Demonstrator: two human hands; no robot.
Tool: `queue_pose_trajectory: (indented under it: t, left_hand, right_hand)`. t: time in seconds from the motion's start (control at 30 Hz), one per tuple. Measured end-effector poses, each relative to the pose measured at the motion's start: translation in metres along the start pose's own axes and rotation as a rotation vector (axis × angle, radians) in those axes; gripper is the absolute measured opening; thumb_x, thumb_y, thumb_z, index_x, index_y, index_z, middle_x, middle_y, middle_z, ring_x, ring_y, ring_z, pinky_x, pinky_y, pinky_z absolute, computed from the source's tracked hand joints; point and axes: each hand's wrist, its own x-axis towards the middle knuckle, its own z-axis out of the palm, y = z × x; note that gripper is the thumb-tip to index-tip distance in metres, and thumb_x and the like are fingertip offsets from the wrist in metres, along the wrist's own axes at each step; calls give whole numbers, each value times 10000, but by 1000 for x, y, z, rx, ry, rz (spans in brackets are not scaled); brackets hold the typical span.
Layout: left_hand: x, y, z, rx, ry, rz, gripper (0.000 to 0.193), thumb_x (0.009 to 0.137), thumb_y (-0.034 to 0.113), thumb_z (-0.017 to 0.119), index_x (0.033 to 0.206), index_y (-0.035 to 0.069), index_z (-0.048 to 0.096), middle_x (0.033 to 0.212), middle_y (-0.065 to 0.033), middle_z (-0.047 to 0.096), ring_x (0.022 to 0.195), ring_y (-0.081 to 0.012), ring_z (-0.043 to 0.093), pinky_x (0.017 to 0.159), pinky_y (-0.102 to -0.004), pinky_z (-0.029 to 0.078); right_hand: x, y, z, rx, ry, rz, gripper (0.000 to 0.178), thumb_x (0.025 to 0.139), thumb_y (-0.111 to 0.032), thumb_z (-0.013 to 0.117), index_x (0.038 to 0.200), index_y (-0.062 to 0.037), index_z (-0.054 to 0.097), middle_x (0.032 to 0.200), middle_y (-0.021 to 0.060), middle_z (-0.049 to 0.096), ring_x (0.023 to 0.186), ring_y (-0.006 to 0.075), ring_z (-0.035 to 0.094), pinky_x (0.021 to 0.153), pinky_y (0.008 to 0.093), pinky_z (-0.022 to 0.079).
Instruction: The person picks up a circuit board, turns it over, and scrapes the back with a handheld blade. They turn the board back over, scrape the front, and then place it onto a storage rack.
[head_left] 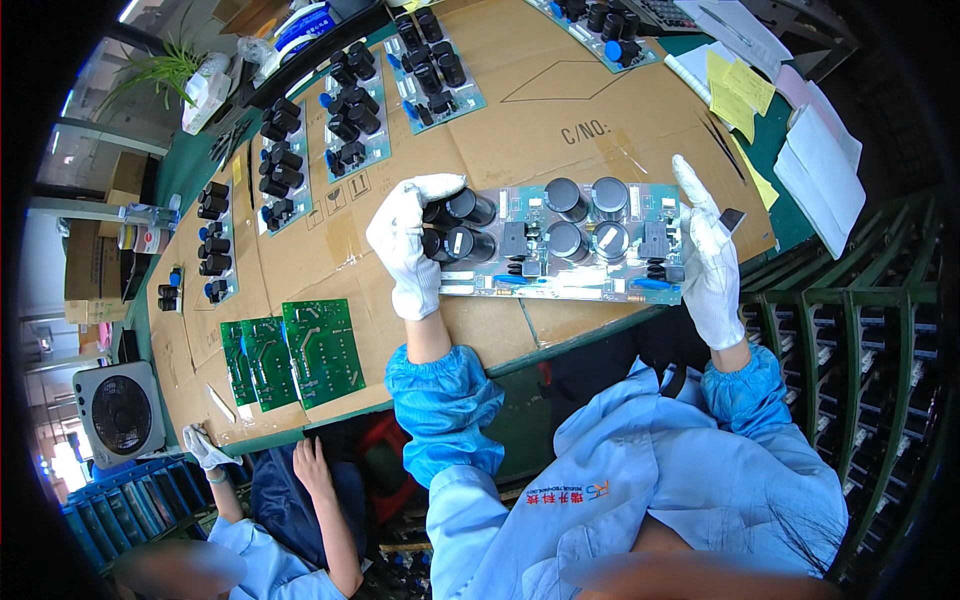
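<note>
Both of my hands wear white gloves and hold a circuit board near the table's front edge. Black cylindrical capacitors stand up from its face, with blue parts along the near edge. My left hand is closed around the board's left end, its thumb pointing right beside the capacitors. At the other end, my right hand presses against the board's edge with fingers stretched upward. Any fingers beneath the board are hidden. A small dark piece shows beside my right hand; what it is I cannot make out.
Cardboard covers the table. Several populated boards lie at the back and left; green bare-looking boards lie front left. Papers lie at right, beside a green rack. A co-worker's gloved hand rests at the left edge.
</note>
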Motion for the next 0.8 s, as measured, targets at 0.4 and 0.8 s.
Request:
queue_pose_trajectory:
  t: [0.4, 0.8]
  left_hand:
    - [0, -19, -8, -76, -31, -90, 488, 1019, 265, 348, 940, -85, 678, 964, -168, 692, 903, -218, 657, 872, -329, 497]
    - [3, -21, 3, -129, -23, -324, 487, 1014, 316, 422, 952, -76, 704, 931, -140, 714, 830, -170, 654, 820, -295, 497]
  right_hand:
    - [0, 5, -5, 63, -87, 10, 547, 1000, -361, 377, 1368, 30, 478, 1402, 141, 496, 1335, 218, 405, 1145, 356, 239]
    - [6, 9, -12, 175, -59, 45, 486, 1008, -260, 373, 1360, 63, 463, 1410, 143, 484, 1307, 190, 429, 1125, 303, 256]
